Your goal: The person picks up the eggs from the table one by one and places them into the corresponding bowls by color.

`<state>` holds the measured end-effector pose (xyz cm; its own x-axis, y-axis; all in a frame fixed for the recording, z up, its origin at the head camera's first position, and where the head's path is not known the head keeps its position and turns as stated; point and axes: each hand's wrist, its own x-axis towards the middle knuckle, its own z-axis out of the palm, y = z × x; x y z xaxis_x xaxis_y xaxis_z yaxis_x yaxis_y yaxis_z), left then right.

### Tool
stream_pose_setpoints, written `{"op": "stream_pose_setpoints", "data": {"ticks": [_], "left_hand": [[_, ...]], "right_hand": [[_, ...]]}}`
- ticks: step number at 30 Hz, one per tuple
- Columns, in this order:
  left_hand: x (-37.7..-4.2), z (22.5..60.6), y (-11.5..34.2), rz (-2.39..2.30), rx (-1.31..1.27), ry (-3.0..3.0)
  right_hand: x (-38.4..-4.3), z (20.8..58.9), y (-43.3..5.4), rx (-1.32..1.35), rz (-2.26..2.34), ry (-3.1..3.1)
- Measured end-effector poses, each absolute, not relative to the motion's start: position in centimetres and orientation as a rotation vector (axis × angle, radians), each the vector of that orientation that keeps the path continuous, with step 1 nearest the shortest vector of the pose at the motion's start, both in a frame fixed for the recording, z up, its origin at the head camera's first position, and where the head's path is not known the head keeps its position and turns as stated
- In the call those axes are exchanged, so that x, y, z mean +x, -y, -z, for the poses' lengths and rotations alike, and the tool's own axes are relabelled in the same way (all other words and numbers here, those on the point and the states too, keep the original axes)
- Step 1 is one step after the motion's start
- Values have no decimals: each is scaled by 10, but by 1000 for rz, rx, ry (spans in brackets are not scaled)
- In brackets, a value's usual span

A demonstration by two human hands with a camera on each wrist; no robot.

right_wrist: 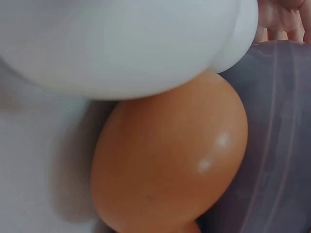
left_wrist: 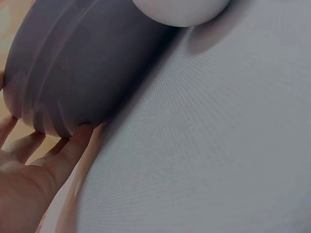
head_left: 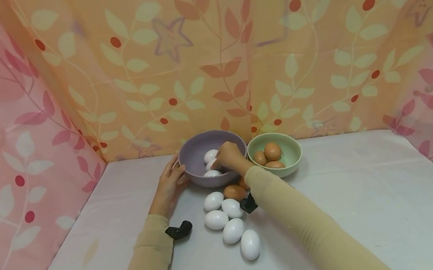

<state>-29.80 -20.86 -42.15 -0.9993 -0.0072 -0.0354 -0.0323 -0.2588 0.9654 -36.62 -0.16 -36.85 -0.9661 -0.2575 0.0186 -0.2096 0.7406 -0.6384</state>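
In the head view my right hand (head_left: 230, 155) reaches into a purple bowl (head_left: 194, 156). Its curled fingertips hold a white egg (head_left: 211, 166) among other white eggs, such as the one at the back (head_left: 211, 155). Part of the held egg is hidden by the fingers. My left hand (head_left: 169, 182) steadies the bowl from the left; in the left wrist view its fairly straight fingers (left_wrist: 73, 150) touch the bowl's outer wall (left_wrist: 92, 63). The right wrist view shows a brown egg (right_wrist: 170, 155) close up beside the bowl, with white eggs next to it; the right hand is outside this view.
A green bowl (head_left: 293, 152) with three brown eggs stands right of the purple one. On the white tablecloth (head_left: 355, 194), in front of the purple bowl, lie several white eggs (head_left: 233, 231) and a brown egg (head_left: 234, 192), with another partly behind the right wrist. A patterned curtain (head_left: 207, 63) hangs behind.
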Motion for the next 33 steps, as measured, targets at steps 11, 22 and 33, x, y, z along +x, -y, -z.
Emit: {"op": "stream_pose_setpoints", "data": {"ticks": [11,22,33], "left_hand": [[-298,423,209,-2485,-30,-1893],[-301,426,211,-2484,-68,-1902],[-301,425,211,-2447,-63,-1939]], "right_hand": [[-352,360,-4,-433,1122,-2898],[-306,349,-50,-495,1523,-2650],[-257,353,-90,-505,1615,-2359]]}}
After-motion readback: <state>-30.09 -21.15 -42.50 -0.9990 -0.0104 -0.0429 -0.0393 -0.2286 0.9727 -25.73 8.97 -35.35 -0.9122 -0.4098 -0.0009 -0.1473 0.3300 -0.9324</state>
